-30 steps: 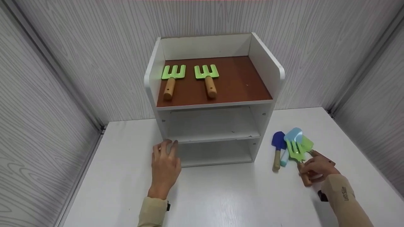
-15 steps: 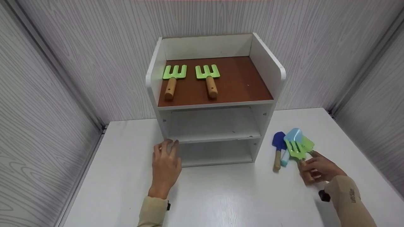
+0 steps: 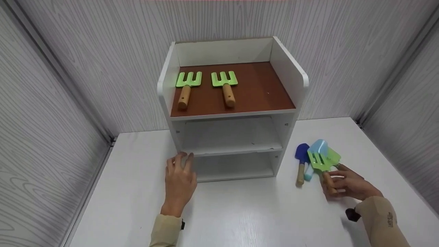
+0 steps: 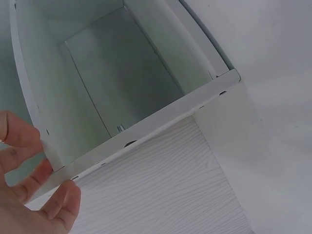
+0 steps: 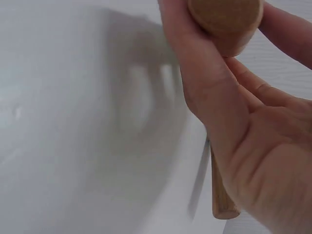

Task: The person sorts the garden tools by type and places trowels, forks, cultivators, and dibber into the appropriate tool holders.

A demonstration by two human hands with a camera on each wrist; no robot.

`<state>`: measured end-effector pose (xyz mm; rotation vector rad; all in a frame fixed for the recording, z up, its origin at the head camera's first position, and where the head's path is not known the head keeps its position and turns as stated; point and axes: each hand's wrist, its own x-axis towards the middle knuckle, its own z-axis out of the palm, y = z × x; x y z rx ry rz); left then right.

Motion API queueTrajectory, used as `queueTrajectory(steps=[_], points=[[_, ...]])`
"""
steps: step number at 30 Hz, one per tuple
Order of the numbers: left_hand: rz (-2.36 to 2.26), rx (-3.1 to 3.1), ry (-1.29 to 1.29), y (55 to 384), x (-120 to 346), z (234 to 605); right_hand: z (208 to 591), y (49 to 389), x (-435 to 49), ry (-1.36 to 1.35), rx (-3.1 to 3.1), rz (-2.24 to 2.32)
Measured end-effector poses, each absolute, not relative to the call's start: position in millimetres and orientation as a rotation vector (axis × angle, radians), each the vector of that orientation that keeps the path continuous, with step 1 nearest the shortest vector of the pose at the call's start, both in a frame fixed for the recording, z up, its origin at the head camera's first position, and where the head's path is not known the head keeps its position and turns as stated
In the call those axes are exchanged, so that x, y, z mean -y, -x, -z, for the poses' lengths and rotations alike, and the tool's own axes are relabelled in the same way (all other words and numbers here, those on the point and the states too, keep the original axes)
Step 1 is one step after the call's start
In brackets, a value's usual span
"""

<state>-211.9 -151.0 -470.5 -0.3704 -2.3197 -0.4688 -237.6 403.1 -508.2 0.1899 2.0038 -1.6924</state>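
At the lower left corner of a white shelf unit [image 3: 289,65], my left hand [image 3: 180,183] grips the side panel's front edge. Its thumb and fingers [image 4: 68,200] lie on both sides of that edge in the left wrist view. My right hand [image 3: 358,187] holds a green hand fork [image 3: 318,161] by its wooden handle [image 5: 226,22], tines pointing away. Behind it lie a light blue shovel [image 3: 319,145], a dark blue shovel [image 3: 302,152] with a wooden handle, and a green tool head [image 3: 333,156] partly covered by the fork.
Two more green forks, a left one [image 3: 189,79] and a right one [image 3: 224,79], lie on the brown top [image 3: 260,85] of the unit. Two open compartments lie below. Pale wood-grain walls [image 3: 68,61] enclose the white table [image 3: 240,212].
My right hand has closed around the fork's handle and shifted it slightly to the left and away from me. The left hand stays at the shelf unit's edge.
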Motion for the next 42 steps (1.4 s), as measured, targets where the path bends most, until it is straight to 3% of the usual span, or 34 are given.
queueTrajectory(steps=[42], points=[[0.454,2.314,0.392,210,150,474,475,218,-363,0.153,-1.925,1.881]])
